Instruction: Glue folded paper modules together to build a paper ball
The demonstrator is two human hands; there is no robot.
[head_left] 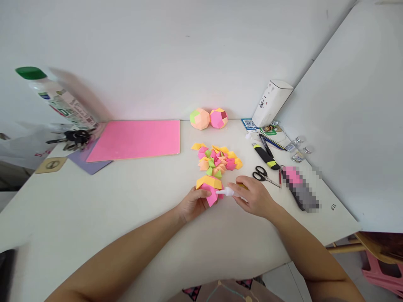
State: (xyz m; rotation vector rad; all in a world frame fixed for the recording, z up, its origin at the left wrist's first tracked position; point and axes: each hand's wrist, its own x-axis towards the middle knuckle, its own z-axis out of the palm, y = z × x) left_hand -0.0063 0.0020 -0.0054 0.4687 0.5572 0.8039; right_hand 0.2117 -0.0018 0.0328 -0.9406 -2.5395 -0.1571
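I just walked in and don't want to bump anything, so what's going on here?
A person is working on folded paper at a white table. The left hand holds a pink-and-yellow paper piece, while the right hand holds a white-nozzled bottle, its tip at the pink part. Just beyond lies a pile of small folded papers, with two paper balls by the wall. Scissors lie beyond the right hand.
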